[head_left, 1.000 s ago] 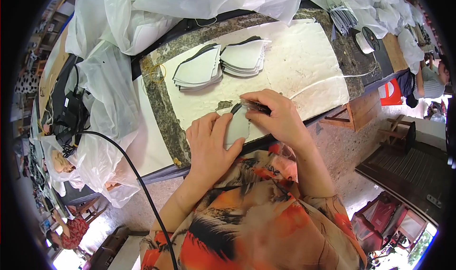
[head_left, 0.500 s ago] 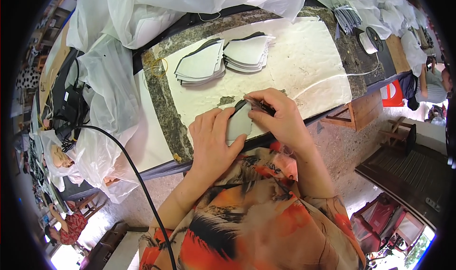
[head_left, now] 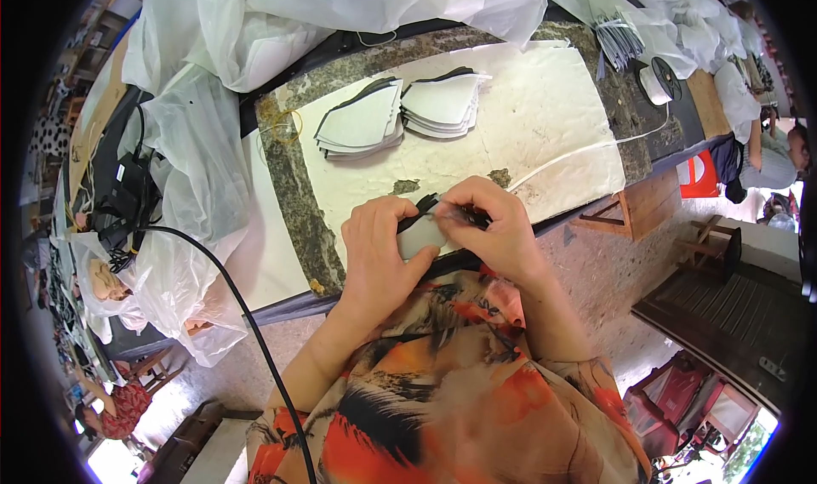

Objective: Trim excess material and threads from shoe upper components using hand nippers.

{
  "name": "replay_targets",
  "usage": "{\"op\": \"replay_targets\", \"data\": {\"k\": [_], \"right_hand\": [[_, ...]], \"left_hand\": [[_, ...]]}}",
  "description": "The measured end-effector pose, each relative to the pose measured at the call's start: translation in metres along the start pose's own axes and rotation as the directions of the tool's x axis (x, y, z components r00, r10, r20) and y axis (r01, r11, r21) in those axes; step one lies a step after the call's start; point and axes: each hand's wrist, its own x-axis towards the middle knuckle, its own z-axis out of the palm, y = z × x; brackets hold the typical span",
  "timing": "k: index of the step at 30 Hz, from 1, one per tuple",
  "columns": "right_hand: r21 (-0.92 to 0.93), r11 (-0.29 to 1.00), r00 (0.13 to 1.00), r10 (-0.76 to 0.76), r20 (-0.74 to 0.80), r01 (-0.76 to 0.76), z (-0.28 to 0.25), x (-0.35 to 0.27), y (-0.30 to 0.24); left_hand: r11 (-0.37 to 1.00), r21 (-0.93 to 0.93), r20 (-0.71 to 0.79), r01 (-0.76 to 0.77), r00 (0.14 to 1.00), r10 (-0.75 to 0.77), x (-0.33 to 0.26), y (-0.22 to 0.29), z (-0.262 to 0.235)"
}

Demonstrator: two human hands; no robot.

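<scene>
My left hand (head_left: 379, 244) grips a grey, black-edged fabric piece (head_left: 419, 239) near the front edge of the bench, thumb on its near side and fingers over its far side. Close beside it, my right hand (head_left: 494, 224) is closed around a small dark tool (head_left: 470, 216), blurred and partly covered by the fingers. Its tip meets the upper right edge of the piece. Farther back lie two stacks of similar pieces, a left stack (head_left: 361, 122) and a right stack (head_left: 442, 105), white-faced with black edging. A white cord (head_left: 562, 155) runs from the right toward my right hand.
Under the work lies a worn white sheet (head_left: 545, 101) on a mottled board (head_left: 294, 178). A cord spool (head_left: 657, 84) stands at the right. Plastic bags (head_left: 200, 135) crowd the left and back. A black cable (head_left: 230, 284) hangs down at left. A wooden stool (head_left: 634, 210) stands beyond the bench edge.
My right hand has come down and slightly left with the dark tool. The grey piece has tilted and sits a little lower, and the left hand's fingers are more bent.
</scene>
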Motion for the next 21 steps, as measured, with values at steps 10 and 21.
{"op": "replay_targets", "data": {"k": [10,21], "right_hand": [[0.541,0.838,0.997,0.063,0.041,-0.075,-0.011,-0.002,-0.006],[0.251,0.966,0.993,0.041,0.109,-0.067,-0.013,0.017,-0.023]], "left_hand": [[0.999,0.026,0.092,-0.023,0.996,0.02,0.014,0.01,-0.029],[0.753,-0.475,0.387,0.455,0.877,-0.285,0.032,0.015,-0.055]]}}
